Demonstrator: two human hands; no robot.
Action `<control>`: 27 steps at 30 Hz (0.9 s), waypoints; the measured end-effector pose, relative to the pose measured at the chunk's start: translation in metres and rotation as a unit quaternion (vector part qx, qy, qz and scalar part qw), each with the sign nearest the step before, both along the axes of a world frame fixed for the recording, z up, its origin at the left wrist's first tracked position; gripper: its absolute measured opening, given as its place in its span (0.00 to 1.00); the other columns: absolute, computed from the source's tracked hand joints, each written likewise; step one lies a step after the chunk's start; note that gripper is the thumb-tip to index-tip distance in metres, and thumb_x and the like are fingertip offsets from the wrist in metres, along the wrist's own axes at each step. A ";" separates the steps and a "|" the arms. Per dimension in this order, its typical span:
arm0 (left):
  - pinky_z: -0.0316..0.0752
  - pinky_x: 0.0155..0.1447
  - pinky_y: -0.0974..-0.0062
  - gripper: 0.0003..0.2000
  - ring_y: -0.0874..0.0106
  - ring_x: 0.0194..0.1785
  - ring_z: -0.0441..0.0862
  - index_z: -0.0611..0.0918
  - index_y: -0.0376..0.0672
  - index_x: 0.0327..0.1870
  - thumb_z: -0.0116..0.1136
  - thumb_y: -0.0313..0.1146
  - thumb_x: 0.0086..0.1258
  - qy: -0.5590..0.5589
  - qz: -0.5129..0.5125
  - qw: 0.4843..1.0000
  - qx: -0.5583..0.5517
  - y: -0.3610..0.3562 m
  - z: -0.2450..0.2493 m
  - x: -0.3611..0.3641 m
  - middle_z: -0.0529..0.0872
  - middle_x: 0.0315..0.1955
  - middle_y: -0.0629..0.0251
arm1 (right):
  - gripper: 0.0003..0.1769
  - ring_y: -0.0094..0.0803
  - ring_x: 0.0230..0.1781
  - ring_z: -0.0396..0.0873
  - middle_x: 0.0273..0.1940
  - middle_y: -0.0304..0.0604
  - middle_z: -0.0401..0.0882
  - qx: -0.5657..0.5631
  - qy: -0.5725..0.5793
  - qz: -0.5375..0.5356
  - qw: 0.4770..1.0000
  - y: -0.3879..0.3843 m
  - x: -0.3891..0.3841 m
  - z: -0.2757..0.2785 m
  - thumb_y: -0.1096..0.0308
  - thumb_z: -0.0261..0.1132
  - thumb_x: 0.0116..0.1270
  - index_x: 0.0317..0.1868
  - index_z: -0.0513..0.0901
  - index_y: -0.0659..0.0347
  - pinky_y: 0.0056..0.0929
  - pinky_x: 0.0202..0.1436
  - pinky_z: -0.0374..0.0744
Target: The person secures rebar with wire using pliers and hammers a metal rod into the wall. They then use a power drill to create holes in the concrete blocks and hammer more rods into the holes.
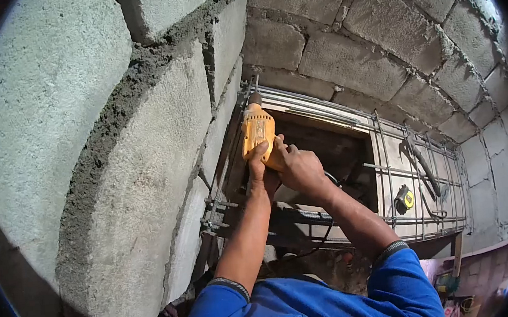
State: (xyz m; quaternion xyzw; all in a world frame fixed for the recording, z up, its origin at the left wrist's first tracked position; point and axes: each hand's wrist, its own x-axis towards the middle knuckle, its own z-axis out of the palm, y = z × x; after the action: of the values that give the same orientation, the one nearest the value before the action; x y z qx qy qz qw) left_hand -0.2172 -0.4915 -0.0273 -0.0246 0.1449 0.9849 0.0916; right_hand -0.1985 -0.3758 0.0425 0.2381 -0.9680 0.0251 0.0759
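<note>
A yellow power drill [258, 133] points away from me, its dark chuck [255, 99] and bit aimed at the corner where the block walls meet. My right hand [300, 166] is closed around the drill's handle, fingers wrapped over it. My left hand [258, 167] grips the rear of the drill body from the left, its thumb lying along the casing and its other fingers hidden beneath. The bit's tip is beside the ends of the steel bars [310, 106] near the corner. A dark cord runs below my right forearm.
A rebar grid lies over a pale board [390, 183] around a dark rectangular opening [337, 145]. On the board are a yellow-and-black tape measure [404, 198] and a hammer [422, 168]. Rough concrete-block walls stand at left [141, 186] and ahead [348, 59].
</note>
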 end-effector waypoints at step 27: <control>0.84 0.53 0.64 0.33 0.63 0.46 0.85 0.72 0.37 0.66 0.69 0.42 0.62 -0.024 0.027 0.998 -0.043 -0.006 0.001 -0.009 0.83 0.47 0.58 | 0.40 0.51 0.35 0.87 0.40 0.56 0.85 0.005 -0.015 -0.013 1.000 -0.008 -0.011 -0.009 0.61 0.67 0.60 0.72 0.67 0.67 0.46 0.35 0.84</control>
State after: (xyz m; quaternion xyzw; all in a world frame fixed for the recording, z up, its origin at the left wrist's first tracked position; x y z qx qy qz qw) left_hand -0.2266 -0.4975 -0.0267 -0.0558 0.1838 0.9791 0.0672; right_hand -0.2099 -0.3840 0.0340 0.2252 -0.9722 0.0224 0.0607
